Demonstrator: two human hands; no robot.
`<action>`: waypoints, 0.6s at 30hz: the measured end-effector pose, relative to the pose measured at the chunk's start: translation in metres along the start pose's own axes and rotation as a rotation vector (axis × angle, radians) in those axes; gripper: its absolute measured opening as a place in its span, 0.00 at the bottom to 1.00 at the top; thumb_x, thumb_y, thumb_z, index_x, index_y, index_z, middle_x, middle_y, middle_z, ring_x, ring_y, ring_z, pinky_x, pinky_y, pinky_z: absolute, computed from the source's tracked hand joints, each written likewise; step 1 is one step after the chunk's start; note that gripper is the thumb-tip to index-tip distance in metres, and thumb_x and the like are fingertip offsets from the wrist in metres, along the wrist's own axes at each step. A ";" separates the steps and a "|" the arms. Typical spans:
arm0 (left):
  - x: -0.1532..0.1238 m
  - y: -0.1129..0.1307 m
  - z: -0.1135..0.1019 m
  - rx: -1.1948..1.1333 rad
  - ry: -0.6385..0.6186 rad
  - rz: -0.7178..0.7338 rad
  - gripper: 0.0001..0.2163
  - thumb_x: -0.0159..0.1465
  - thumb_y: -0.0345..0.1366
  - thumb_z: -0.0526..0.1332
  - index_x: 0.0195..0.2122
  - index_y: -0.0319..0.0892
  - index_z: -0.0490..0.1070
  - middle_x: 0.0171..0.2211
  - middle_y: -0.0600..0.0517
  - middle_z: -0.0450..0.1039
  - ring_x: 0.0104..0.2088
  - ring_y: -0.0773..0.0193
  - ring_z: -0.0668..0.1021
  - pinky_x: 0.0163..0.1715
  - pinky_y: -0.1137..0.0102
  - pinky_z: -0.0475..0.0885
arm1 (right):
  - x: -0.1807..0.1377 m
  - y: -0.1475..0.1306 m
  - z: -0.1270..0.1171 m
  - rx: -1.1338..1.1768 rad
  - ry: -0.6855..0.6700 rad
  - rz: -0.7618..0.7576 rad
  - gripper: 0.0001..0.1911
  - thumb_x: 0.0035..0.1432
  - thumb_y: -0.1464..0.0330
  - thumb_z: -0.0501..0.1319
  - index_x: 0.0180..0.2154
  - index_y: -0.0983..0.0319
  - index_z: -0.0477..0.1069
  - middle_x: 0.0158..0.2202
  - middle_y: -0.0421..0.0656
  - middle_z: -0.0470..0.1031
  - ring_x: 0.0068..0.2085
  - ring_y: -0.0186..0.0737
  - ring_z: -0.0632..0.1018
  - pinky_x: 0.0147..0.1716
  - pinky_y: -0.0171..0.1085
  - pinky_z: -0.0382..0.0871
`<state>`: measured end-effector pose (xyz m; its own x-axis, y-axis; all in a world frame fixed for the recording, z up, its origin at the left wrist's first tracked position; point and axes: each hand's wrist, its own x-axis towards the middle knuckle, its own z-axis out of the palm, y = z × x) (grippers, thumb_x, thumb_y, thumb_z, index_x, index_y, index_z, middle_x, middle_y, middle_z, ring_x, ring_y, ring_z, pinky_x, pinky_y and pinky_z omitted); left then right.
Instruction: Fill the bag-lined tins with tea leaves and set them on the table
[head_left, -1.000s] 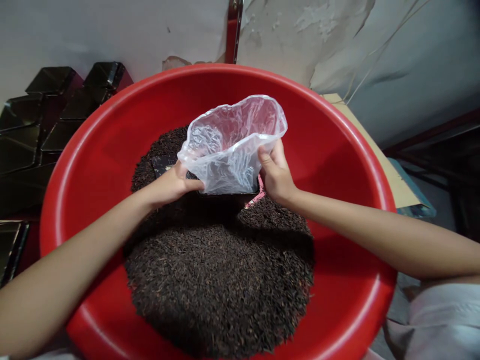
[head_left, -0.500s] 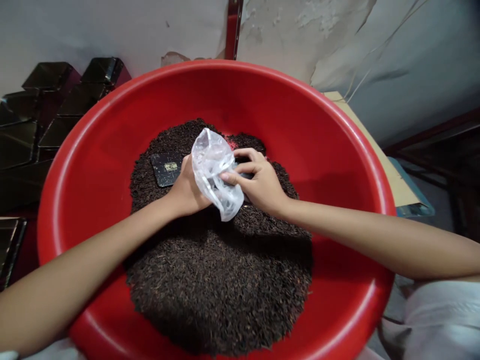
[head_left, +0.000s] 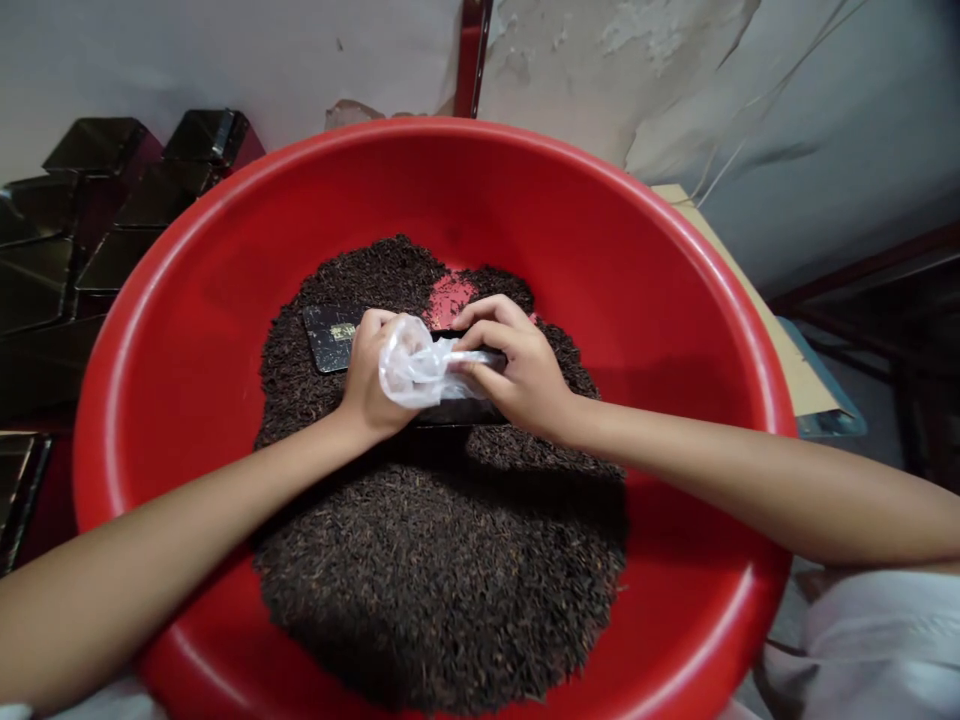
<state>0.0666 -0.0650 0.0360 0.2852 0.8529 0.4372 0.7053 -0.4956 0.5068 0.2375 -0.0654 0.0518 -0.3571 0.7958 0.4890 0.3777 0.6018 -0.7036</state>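
A clear plastic bag [head_left: 409,368] is gathered and twisted at its mouth over a dark box [head_left: 459,412]. My left hand [head_left: 369,372] is closed around the bag's left part, its fingers partly hidden by the plastic. With fingers bent, my right hand [head_left: 517,365] pinches the bag's folded end above the box's right side. Dark loose tea leaves [head_left: 442,560] lie beneath the box and all around it. Just left of my left hand, a black lid [head_left: 328,338] with a small gold label rests on the leaves.
The large red basin [head_left: 645,290] surrounds the leaves, its raised rim close under both forearms. Several dark tins [head_left: 94,150] are stacked outside it on the left. Beyond the right rim are a tan board [head_left: 787,370] and a peeling wall [head_left: 675,80].
The bag's loose, spread top is now bunched lower and twisted. My left hand has turned over it, and more of the dark box shows below.
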 end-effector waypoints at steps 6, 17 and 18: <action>-0.009 0.010 -0.005 0.140 -0.087 0.221 0.23 0.54 0.52 0.59 0.44 0.41 0.62 0.44 0.42 0.66 0.46 0.49 0.67 0.47 0.54 0.65 | 0.012 0.015 -0.002 0.067 0.086 0.301 0.06 0.51 0.70 0.60 0.23 0.62 0.69 0.32 0.41 0.68 0.37 0.37 0.70 0.41 0.41 0.64; 0.002 -0.015 0.003 -0.197 -0.032 0.114 0.13 0.62 0.47 0.52 0.28 0.43 0.64 0.25 0.52 0.72 0.25 0.64 0.73 0.27 0.68 0.71 | 0.012 0.010 -0.022 0.414 -0.278 0.152 0.30 0.47 0.50 0.64 0.47 0.61 0.65 0.51 0.47 0.66 0.53 0.44 0.69 0.55 0.46 0.61; 0.001 -0.016 0.004 -0.234 -0.008 0.095 0.13 0.61 0.46 0.53 0.28 0.43 0.64 0.24 0.53 0.71 0.24 0.65 0.73 0.26 0.69 0.71 | 0.014 0.012 -0.024 0.386 -0.316 0.146 0.35 0.44 0.51 0.66 0.50 0.61 0.62 0.53 0.49 0.65 0.54 0.45 0.68 0.55 0.46 0.61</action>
<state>0.0580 -0.0558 0.0256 0.3492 0.8015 0.4855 0.5056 -0.5974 0.6225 0.2579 -0.0457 0.0626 -0.5873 0.7747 0.2343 0.1217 0.3707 -0.9207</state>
